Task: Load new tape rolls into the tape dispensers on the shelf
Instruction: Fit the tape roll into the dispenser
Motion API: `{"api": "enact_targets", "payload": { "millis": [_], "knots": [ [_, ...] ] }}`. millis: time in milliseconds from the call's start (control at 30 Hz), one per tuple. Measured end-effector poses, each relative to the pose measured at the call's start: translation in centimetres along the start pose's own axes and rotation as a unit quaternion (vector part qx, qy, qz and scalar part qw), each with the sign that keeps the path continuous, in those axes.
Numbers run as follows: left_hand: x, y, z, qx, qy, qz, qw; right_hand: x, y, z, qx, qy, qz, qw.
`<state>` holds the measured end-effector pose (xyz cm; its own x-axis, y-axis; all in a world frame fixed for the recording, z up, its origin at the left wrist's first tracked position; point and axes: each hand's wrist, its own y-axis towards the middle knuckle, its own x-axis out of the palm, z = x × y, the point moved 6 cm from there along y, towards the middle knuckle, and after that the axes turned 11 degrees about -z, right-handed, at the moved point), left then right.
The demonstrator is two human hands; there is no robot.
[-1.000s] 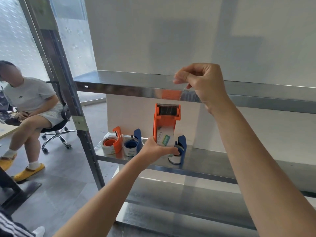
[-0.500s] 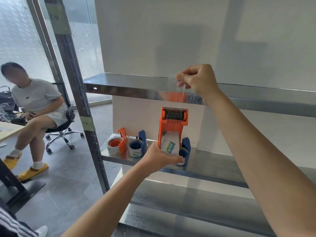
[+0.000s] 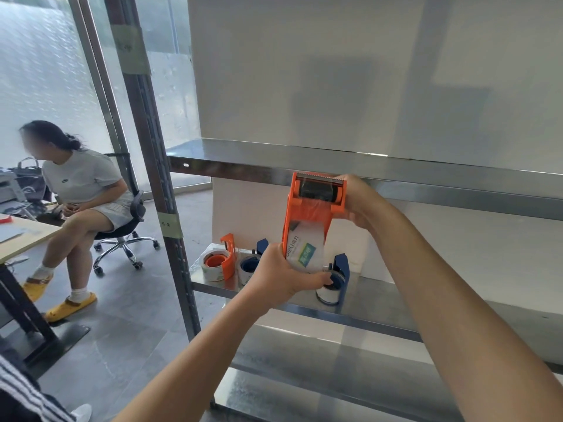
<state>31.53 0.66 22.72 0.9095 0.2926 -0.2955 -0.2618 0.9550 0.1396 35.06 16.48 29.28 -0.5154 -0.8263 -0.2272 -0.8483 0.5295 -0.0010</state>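
An orange tape dispenser [image 3: 307, 208] is held upright in front of the shelf, with a clear tape roll [image 3: 306, 252] bearing a green label seated in its lower part. My left hand [image 3: 286, 277] grips the roll end from below. My right hand [image 3: 358, 202] holds the dispenser's head at its right side, beside the black roller and serrated blade. A strip of clear tape runs from the roll up to the roller.
On the middle steel shelf [image 3: 380, 303] stand another orange dispenser [image 3: 221, 261] and two blue ones [image 3: 249, 266] [image 3: 333, 283], each with a roll. An upper shelf [image 3: 426, 175] crosses just behind the held dispenser. A person sits on an office chair [image 3: 122, 233] at left by a desk [image 3: 18, 236].
My right hand, which pinched the pulled-out tape end high by the upper shelf, has come down to the dispenser's head. The tape now lies over the roller. The dispenser sits slightly higher.
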Motion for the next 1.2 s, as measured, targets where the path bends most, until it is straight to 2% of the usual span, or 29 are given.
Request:
{"api": "enact_targets", "payload": {
  "millis": [200, 333, 467, 567, 767, 900, 933, 1067, 1200],
  "knots": [
    [0.4, 0.0, -0.2, -0.002, -0.033, -0.008, 0.999, 0.1, -0.1, 1.7, 0.080, 0.020, -0.056, 0.995],
    [0.2, 0.4, 0.0, -0.008, -0.064, -0.035, 0.997, 0.2, -0.8, 2.7, 0.117, 0.084, -0.097, 0.985],
    [-0.1, 0.8, 0.0, -0.006, -0.077, -0.066, 0.995, 1.1, -1.8, 3.1, 0.085, 0.200, -0.141, 0.966],
    [-0.4, 1.1, 0.5, 0.015, -0.137, -0.110, 0.984, 1.6, -2.5, 2.3, 0.033, 0.256, -0.144, 0.955],
    [-2.1, 1.8, 2.4, 0.124, -0.304, -0.230, 0.916, 2.7, -4.3, 1.3, -0.058, 0.246, -0.106, 0.962],
    [-2.9, 1.4, 2.8, 0.155, -0.416, -0.294, 0.846, 4.3, -5.8, 2.4, -0.076, 0.283, -0.170, 0.941],
    [-3.0, 1.3, 2.8, 0.161, -0.424, -0.301, 0.839, 4.5, -6.2, 2.5, -0.089, 0.281, -0.185, 0.938],
    [-3.8, 1.4, 1.9, 0.147, -0.412, -0.292, 0.851, 5.2, -7.2, 2.4, -0.152, 0.241, -0.233, 0.930],
    [-5.1, 1.5, 0.8, 0.116, -0.305, -0.206, 0.923, 4.6, -7.7, 2.7, -0.180, 0.221, -0.184, 0.941]
  ]
}}
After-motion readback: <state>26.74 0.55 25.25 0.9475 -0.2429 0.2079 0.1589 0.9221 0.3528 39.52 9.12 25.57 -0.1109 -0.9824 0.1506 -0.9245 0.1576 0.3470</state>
